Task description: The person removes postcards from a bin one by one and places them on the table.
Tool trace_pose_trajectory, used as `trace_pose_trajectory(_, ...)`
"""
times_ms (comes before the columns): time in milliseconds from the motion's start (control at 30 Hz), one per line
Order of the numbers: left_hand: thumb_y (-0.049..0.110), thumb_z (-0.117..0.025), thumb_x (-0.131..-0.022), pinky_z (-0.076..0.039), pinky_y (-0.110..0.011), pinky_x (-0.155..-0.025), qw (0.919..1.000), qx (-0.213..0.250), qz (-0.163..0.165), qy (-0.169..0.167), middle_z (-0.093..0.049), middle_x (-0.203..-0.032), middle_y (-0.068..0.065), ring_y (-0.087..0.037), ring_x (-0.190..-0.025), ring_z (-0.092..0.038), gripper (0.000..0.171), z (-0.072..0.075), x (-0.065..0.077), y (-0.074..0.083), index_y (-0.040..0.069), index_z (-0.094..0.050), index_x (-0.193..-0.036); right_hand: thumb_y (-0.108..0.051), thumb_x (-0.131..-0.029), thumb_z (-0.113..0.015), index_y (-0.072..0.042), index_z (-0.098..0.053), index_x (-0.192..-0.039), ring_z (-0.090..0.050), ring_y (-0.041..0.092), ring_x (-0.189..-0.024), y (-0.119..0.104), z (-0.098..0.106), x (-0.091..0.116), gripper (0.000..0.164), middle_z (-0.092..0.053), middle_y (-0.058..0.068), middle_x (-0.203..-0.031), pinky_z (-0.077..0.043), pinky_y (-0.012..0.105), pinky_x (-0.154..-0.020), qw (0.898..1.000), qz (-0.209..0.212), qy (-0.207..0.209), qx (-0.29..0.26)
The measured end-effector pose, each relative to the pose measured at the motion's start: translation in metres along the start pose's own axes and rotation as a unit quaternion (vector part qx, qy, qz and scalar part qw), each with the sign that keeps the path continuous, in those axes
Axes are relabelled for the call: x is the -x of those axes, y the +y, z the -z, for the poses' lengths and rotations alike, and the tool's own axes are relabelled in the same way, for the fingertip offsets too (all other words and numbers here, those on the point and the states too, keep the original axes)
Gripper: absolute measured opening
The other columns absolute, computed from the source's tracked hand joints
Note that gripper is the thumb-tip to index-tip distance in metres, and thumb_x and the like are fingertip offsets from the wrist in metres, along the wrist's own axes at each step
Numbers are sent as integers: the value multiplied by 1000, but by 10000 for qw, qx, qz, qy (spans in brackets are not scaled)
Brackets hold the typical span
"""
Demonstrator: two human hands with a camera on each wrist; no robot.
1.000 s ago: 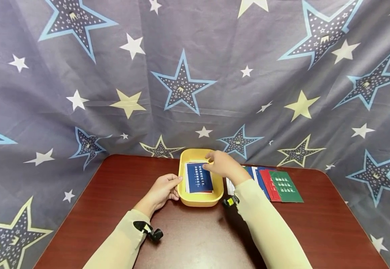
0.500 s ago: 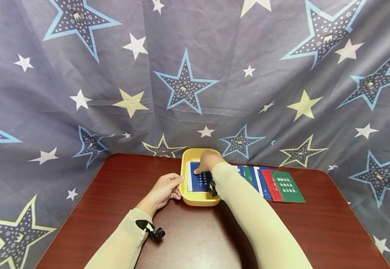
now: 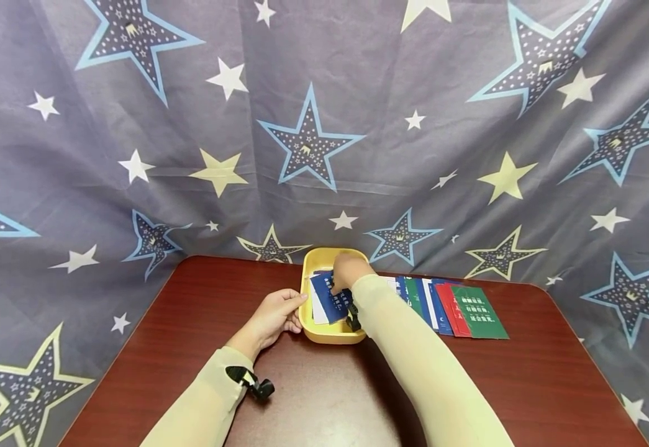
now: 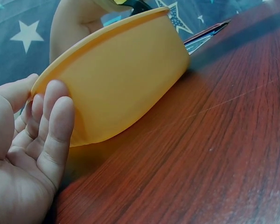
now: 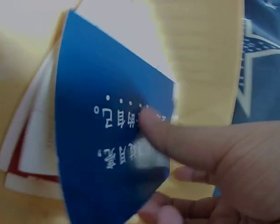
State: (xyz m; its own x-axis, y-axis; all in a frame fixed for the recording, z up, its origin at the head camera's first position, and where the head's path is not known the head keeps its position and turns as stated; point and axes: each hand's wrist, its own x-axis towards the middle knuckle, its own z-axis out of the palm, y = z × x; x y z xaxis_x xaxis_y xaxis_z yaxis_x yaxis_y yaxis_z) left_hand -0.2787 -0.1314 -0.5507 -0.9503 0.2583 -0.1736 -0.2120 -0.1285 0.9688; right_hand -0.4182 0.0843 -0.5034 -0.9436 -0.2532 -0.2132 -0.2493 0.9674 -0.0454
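Observation:
In the head view a yellow plastic basin (image 3: 332,338) stands near the back of the table. My left hand (image 3: 272,313) pinches its left rim, thumb on the edge and fingers against the outer wall, as the left wrist view also shows. Inside the basin my right hand (image 5: 242,163) pinches a blue card (image 5: 107,70) printed with white characters, thumb on its face and fingers behind. The card is tilted and lifted off the stack. Under it lie other cards (image 5: 35,116), white and red at their edges. The right fingers are partly hidden in the head view.
Right of the basin, a fanned row of blue, white, red and green cards (image 3: 477,310) lies on the dark red table (image 3: 542,372). A grey star-patterned cloth (image 3: 279,56) hangs right behind the table's back edge.
My right hand has reached down into the basin, taken the top blue card and turned it at a slant above the others. The left hand keeps its hold on the rim.

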Motion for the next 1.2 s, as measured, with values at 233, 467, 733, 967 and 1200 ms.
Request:
trace_pose_trajectory(233, 24, -70, -115, -63, -24, -54, 10000, 29, 4, 5, -67, -69, 0, -11, -55, -67, 25, 0, 0, -1, 1, -64, -108, -17, -85, -99, -2, -75, -136, -77, 32, -117, 17, 25, 10, 59, -80, 15, -131, -64, 49, -115, 9905, 37, 432, -1305)
trace_pose_trajectory(467, 24, -68, -116, -63, -23, -54, 10000, 28, 30, -20, -67, -69, 0, -11, -55, -67, 24, 0, -1, 0, 2, -65, -108, -21, -101, -87, 1, -75, -136, -77, 30, -110, 44, 65, 83, 42, -80, 18, -125, -65, 49, -107, 9623, -57, 725, -2621)
trace_pose_trajectory(733, 24, -69, -115, -62, -24, -53, 10000, -18, 27, 7, -65, -69, 0, -12, -55, -67, 24, 0, 0, 0, 2, -65, -107, -20, -113, -73, 1, -66, -153, -79, 31, -103, 111, 62, 144, 47, -79, 28, -129, -70, 46, -94, 9149, -39, 994, -3913)
trace_pose_trajectory(967, 26, -69, -115, -63, -24, -54, 9999, -70, 63, -108, -65, -69, 0, -12, -56, -67, 26, -1, 0, -2, 1, -64, -110, -24, -114, -70, 2, -62, -157, -77, 35, -112, 154, 48, 171, 51, -78, 28, -130, -66, 48, -98, 9116, -416, 1182, -3916)
trace_pose_trajectory(1200, 25, -70, -115, -63, -24, -53, 10000, 5, 21, -33, -66, -69, 0, -11, -55, -68, 23, 0, 1, -1, 4, -65, -106, -24, -109, -77, 1, -65, -148, -72, 20, -90, 174, 46, 176, 48, -81, 17, -108, -57, 27, -78, 8978, -756, 1490, -4074)
